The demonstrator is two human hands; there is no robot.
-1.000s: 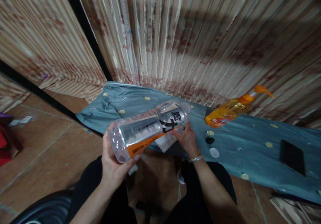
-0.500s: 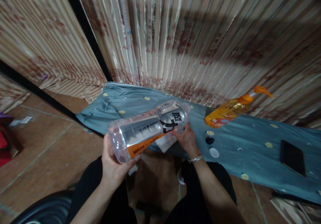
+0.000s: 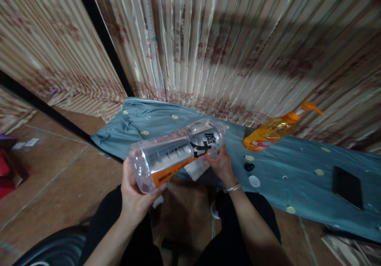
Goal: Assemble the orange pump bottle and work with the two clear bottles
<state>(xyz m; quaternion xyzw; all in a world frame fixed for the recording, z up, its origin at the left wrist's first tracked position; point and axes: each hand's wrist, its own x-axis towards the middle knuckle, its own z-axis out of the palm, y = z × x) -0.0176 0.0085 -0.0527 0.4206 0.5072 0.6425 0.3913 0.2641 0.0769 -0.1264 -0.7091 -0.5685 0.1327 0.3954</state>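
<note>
A large clear plastic bottle with a silver and orange label lies tilted across my two hands, above the near edge of a cloth-covered table. My left hand is wrapped round its wide lower end. At the narrower right end, my right hand grips it, the fingers partly hidden behind the bottle. Under the bottle, beside my right hand, a piece of white tissue shows. Just right of that hand lie a small black object and a round white disc.
On the blue-green cloth stands a pump bottle of orange liquid. A dark phone lies further right. Black poles rise at the left before a striped curtain. A black round object is at lower left.
</note>
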